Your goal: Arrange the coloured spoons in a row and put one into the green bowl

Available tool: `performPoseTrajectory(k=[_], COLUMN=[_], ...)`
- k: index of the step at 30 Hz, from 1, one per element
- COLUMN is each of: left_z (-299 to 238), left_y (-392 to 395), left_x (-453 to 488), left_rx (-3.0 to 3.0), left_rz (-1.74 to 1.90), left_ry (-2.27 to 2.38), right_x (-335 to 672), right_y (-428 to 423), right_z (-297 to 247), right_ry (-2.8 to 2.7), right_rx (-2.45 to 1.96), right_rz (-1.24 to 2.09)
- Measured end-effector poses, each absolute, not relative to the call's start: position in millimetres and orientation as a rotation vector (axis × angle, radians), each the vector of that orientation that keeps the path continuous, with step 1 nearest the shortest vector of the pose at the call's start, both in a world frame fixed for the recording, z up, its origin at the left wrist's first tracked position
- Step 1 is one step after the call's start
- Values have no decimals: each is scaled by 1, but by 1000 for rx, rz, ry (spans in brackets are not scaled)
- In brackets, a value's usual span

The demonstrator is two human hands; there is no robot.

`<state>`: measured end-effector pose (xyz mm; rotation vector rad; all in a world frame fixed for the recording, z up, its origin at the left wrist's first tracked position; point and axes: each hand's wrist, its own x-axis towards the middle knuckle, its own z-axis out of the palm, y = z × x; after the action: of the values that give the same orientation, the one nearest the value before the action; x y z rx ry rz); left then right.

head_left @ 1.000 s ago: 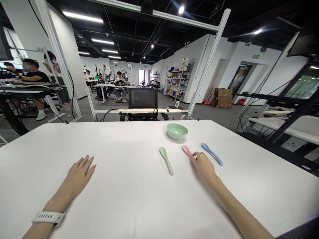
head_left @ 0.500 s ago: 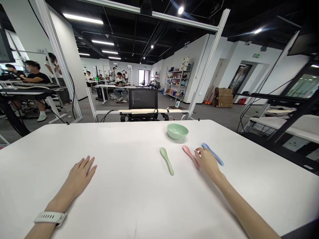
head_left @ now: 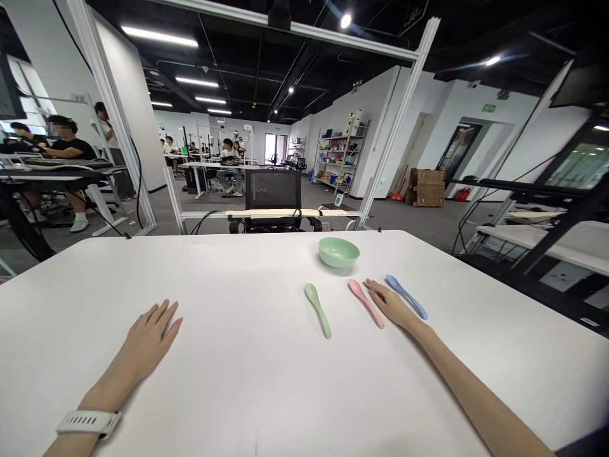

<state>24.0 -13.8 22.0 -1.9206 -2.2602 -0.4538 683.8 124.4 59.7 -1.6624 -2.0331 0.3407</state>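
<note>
Here we are at the white table (head_left: 238, 285), and closest in, the left hand (head_left: 150, 333) lies flat, palm down, a watch (head_left: 89, 424) on its wrist, fingers loosely spread and holding nothing. Over to the right, the right hand (head_left: 390, 303) stretches low along the tabletop, open, fingers extended, no grip on anything. It's sitting between the pink spoon (head_left: 368, 304) and the blue spoon (head_left: 406, 297), hard by the pink one; whether it's actually touching, I can't tell from up here. Both spoons are lying flat, neither one lifted. So the step in hand looks like a reach in among the spoons, and taking one up would call for those fingers to curl round its handle. A little further left lies the green spoon (head_left: 318, 311), and just beyond the spoons sits the green bowl (head_left: 339, 252), near the table's far edge. Past the table there's a black monitor (head_left: 273, 189), then, well back, a seated person (head_left: 228, 162) and metal shelves (head_left: 341, 155).
</note>
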Motion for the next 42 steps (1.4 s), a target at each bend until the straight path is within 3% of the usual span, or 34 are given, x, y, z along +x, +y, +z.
performPoseTrajectory(k=[18,23,31,36,42], left_z=[20,22,18,18,24], left_y=[-15,-15,-14,-14,-14], left_x=[24,23,20,21,26], left_rx=[-1936,-1942,-1928,-1921,-1932], left_rz=[-480,-436,-481,-504,-463], left_ry=[-2240,-2245,-2236,-2235,-2256], right_x=[693,696,742,747,734], right_y=[134,134,136,130,133], right_z=[43,51,75,76,89], right_ry=[-2023,-1991,-1722,-1739,-1669], right_rx=[-1583,-1594,-2126,-2340,-2200], right_rz=[333,178,-313,-212,-233])
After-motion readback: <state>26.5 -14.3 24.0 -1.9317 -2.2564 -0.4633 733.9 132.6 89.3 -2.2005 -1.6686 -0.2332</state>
